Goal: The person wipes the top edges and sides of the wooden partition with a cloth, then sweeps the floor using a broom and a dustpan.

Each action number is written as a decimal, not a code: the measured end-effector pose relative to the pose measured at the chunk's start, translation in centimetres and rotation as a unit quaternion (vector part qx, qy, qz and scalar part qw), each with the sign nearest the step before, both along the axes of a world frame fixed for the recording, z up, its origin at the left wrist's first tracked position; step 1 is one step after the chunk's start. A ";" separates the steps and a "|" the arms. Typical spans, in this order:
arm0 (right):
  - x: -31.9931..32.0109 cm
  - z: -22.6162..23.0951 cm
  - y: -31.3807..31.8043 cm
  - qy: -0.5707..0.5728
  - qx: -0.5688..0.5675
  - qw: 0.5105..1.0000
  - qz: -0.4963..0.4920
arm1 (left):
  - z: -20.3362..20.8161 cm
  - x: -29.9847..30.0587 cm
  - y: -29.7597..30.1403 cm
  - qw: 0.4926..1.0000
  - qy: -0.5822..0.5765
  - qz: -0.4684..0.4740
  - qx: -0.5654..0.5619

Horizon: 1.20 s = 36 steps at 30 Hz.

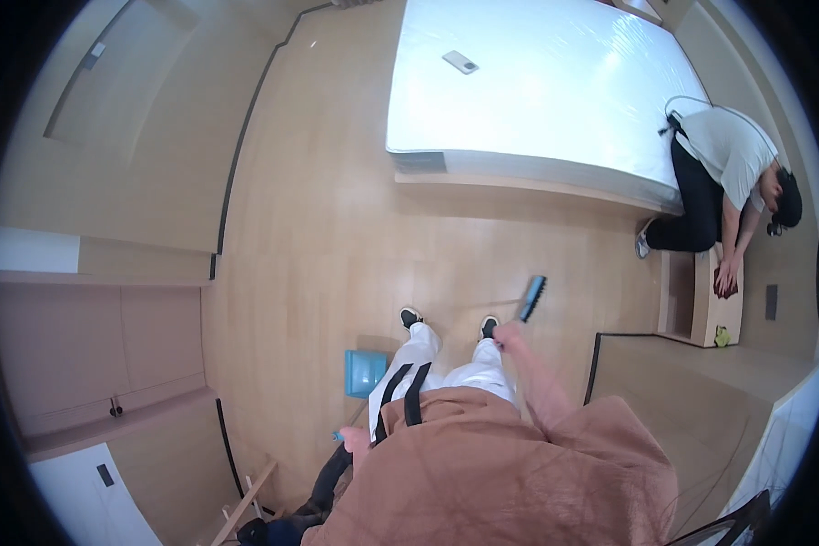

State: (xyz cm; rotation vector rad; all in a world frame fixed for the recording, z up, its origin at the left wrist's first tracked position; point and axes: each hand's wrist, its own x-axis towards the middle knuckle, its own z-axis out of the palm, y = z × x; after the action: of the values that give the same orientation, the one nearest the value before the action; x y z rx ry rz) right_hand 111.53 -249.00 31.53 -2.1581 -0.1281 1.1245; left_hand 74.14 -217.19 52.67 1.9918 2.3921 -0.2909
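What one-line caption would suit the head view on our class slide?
Left hand holds a blue dustpan, right hand a blue broom, above a wood-toned floor.

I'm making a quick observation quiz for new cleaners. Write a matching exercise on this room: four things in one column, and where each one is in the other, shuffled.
Things:
1. Broom
2. Phone
3. Dustpan
4. Dark red cloth

Places:
A. Held by its handle in the wearer's left hand
B. Under the co-worker's hands
C. Held in the wearer's right hand
D. Lying on the white mattress

Right pairs: 1-C, 2-D, 3-A, 4-B.
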 end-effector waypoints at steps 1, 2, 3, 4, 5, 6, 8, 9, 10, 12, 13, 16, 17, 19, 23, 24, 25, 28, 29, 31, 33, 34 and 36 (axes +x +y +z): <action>0.3 -3.0 -3.5 -0.110 0.018 0.993 -0.031 | -0.4 5.4 -0.3 0.998 -0.025 -0.048 -0.037; -0.6 0.1 5.2 0.026 0.018 0.999 -0.034 | 2.2 2.7 1.0 0.997 -0.005 -0.005 -0.072; -1.1 4.6 11.6 0.144 -0.013 0.988 -0.051 | 5.1 2.1 1.5 0.993 0.005 0.024 -0.118; -0.8 6.4 14.8 0.156 -0.008 0.981 -0.119 | 6.8 2.9 1.7 0.992 0.000 0.037 -0.123; -0.3 7.3 17.3 0.168 0.004 0.968 -0.186 | 8.8 4.0 2.1 0.993 -0.012 0.053 -0.105; 2.2 5.3 17.1 0.054 0.016 0.995 -0.076 | 8.6 6.5 2.8 0.993 -0.032 0.043 -0.105; 4.8 4.2 18.9 0.006 0.033 0.999 -0.034 | 6.2 6.8 5.3 0.972 -0.164 0.118 -0.123; 5.6 5.5 22.6 0.074 0.051 0.991 -0.097 | 5.5 5.0 6.4 0.931 -0.279 0.211 -0.108; 4.8 7.9 27.6 0.091 0.060 0.992 -0.061 | 7.1 3.9 6.9 0.948 -0.222 0.206 -0.098; 5.3 12.2 33.3 0.074 0.009 0.997 -0.027 | 2.8 -3.5 9.5 0.954 -0.215 0.202 -0.055; 5.9 12.5 34.6 0.077 0.009 0.997 -0.026 | 2.2 -4.2 10.6 0.957 -0.214 0.192 -0.043; 9.1 9.6 34.0 0.011 0.000 0.999 -0.036 | 4.6 2.0 12.0 0.991 0.004 0.028 -0.129; 11.1 8.0 32.9 0.023 0.011 0.996 -0.084 | 5.2 4.3 12.6 0.990 0.001 0.017 -0.141; 10.9 7.5 32.6 0.046 0.025 0.991 -0.119 | 6.9 5.1 13.7 0.988 -0.051 -0.047 -0.139; 10.5 11.7 32.0 0.113 0.053 0.974 -0.188 | 3.5 6.7 17.5 0.892 -0.356 0.280 0.010; 10.3 12.4 30.6 0.097 0.040 0.972 -0.208 | 2.4 7.7 18.8 0.861 -0.336 0.378 0.049; 10.4 12.2 28.6 0.074 0.014 0.976 -0.202 | 1.4 8.4 19.7 0.819 -0.312 0.473 0.087; 11.0 12.9 27.1 0.025 -0.002 0.988 -0.152 | -10.2 -2.6 24.2 0.958 -0.080 0.264 0.086; 10.5 14.2 27.5 0.059 -0.003 0.986 -0.158 | -10.6 -4.8 24.1 0.914 -0.188 0.339 0.117; 11.7 14.3 16.7 0.070 -0.085 0.956 -0.271 | -5.4 9.1 21.4 0.809 -0.374 0.442 0.104; 12.8 14.5 17.1 0.092 -0.085 0.953 -0.276 | -2.7 8.4 22.7 0.792 -0.376 0.468 0.111; 13.2 15.0 17.9 0.120 -0.086 0.939 -0.310 | -1.8 7.8 23.1 0.781 -0.373 0.490 0.108; 14.5 13.8 16.1 0.147 -0.092 0.919 -0.355 | 1.0 8.0 21.5 0.938 -0.241 0.251 -0.010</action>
State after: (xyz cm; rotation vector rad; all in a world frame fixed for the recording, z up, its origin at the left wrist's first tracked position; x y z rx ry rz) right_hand 126.05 -232.90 45.38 -1.8947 0.8600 1.0157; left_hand 82.10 -195.69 53.69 1.1824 2.4177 0.1673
